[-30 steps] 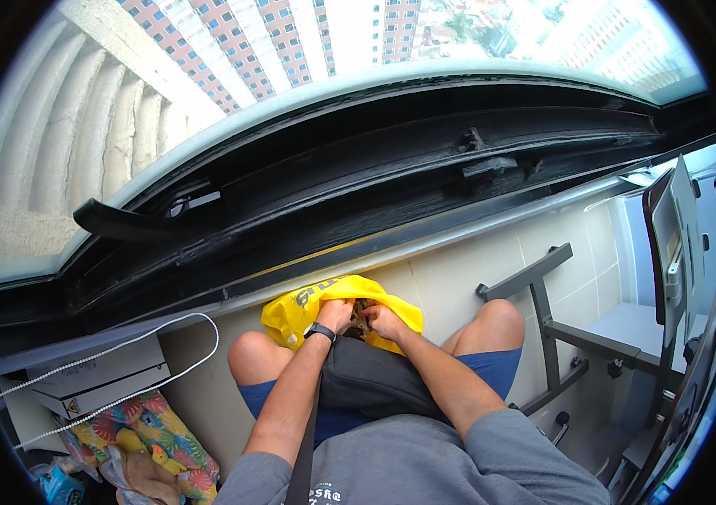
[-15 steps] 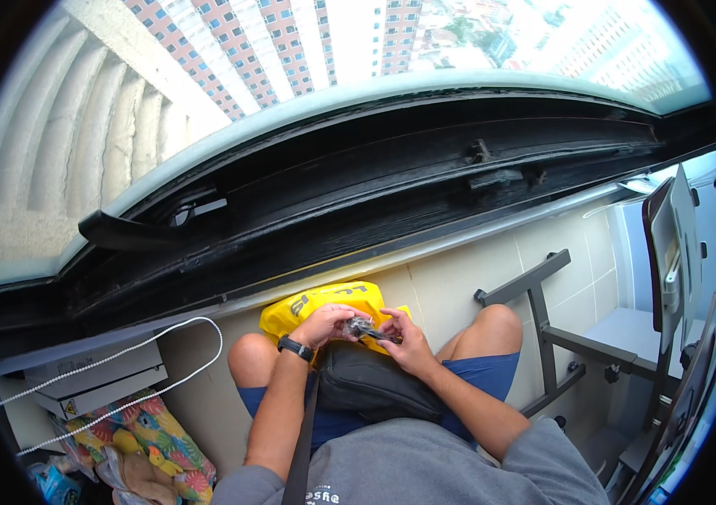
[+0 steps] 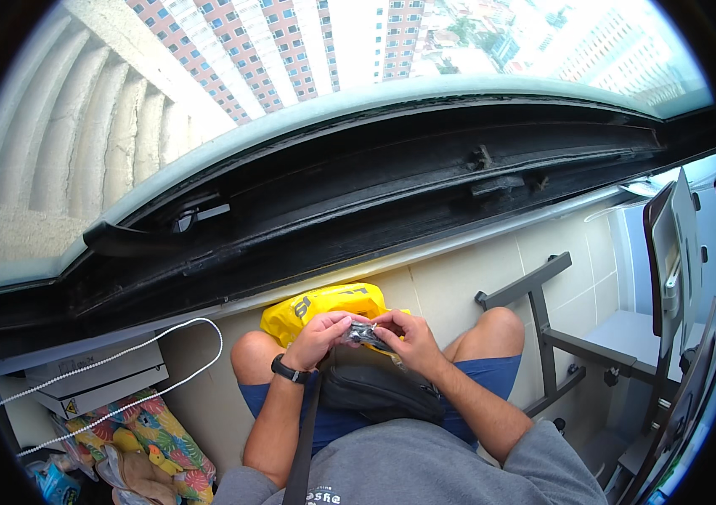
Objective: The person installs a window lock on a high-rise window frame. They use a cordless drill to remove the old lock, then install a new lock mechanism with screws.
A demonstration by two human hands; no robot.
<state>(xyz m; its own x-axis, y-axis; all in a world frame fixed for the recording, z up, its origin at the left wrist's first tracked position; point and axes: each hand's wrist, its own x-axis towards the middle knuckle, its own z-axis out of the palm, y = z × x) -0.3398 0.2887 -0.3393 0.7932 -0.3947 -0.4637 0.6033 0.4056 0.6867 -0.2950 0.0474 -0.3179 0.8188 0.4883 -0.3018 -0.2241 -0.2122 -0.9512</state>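
My left hand [image 3: 321,338], with a dark watch at its wrist, pinches one end of a small black item in shiny clear plastic [image 3: 363,333]. From the other side, my right hand [image 3: 411,338] grips the same packet with closed fingers. What lies inside the plastic is too small to make out. Just beyond my hands is a yellow plastic bag [image 3: 318,305] with dark lettering. A black sling bag [image 3: 381,392] rests on my lap below them, its strap [image 3: 302,446] running up across my body.
A black window frame [image 3: 358,189] crosses ahead of me. To the right stands a dark metal stand [image 3: 540,324]. On the left, a looped white bead chain [image 3: 218,341] hangs by a white box [image 3: 106,374], with a colourful patterned cloth [image 3: 152,421] and toys nearby.
Both hands have drawn closer together around the packet. The black piece that stuck out toward my right hand no longer shows there. My right hand has shifted slightly.
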